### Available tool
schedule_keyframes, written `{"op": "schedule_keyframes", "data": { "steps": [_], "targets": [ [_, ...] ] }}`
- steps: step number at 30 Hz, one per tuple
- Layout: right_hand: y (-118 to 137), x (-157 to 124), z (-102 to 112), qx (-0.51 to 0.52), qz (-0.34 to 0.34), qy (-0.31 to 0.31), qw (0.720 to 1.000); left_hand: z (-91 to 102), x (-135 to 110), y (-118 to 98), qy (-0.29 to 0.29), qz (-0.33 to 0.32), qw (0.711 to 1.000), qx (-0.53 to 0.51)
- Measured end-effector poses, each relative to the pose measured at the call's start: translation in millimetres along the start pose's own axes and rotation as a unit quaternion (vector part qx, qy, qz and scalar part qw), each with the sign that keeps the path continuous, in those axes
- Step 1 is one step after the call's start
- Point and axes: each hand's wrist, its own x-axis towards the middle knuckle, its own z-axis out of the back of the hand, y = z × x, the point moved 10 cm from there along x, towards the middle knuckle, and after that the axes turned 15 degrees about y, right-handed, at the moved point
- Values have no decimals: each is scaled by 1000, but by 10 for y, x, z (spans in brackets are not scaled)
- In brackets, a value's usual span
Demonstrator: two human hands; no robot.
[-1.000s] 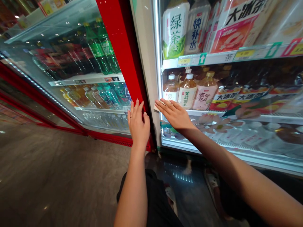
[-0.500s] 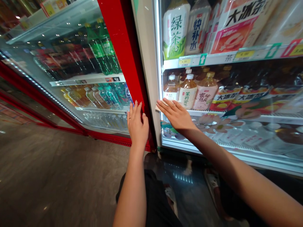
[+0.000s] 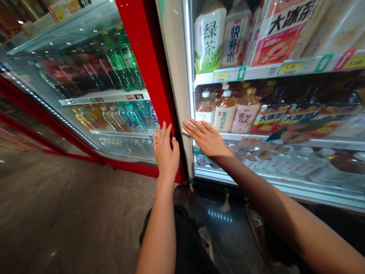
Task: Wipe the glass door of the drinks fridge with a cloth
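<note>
Two hands at fridge doors, head view. L hand (image 3: 166, 152): fingers apart, open, on edge of red door frame (image 3: 148, 64). R hand (image 3: 207, 139): fingers near together, flat on white cloth (image 3: 186, 129), at edge of pale door frame (image 3: 172, 76). Narrow gap betw. frames; open floor (image 3: 71, 213) to left.

White sheet (image 3: 184, 130) under right hand (image 3: 207, 139) mostly hidden; material unclear.

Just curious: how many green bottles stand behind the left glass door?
2: one green bottle beside a second green bottle on the shelf behind the red-framed glass door; more may be hidden.
</note>
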Motion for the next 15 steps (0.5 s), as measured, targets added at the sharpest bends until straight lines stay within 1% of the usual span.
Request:
{"op": "schedule_keyframes", "data": {
  "steps": [3,6,10,13,15],
  "targets": [
    [61,43,-97,10,14,5,1000,-12,12,9,5,4,1000,-1],
    [89,-17,-174,11,26,14,1000,-4,10,8,5,7,1000,1],
    [66,-100,-149,5,22,17,1000,33,-6,-5,0,5,1000,1],
    [54,-32,-117,10,2,14,1000,44,-8,0,1,6,1000,-3],
    [90,49,-140,11,1,17,1000,35,-1,5,4,8,1000,-6]
  ]
}}
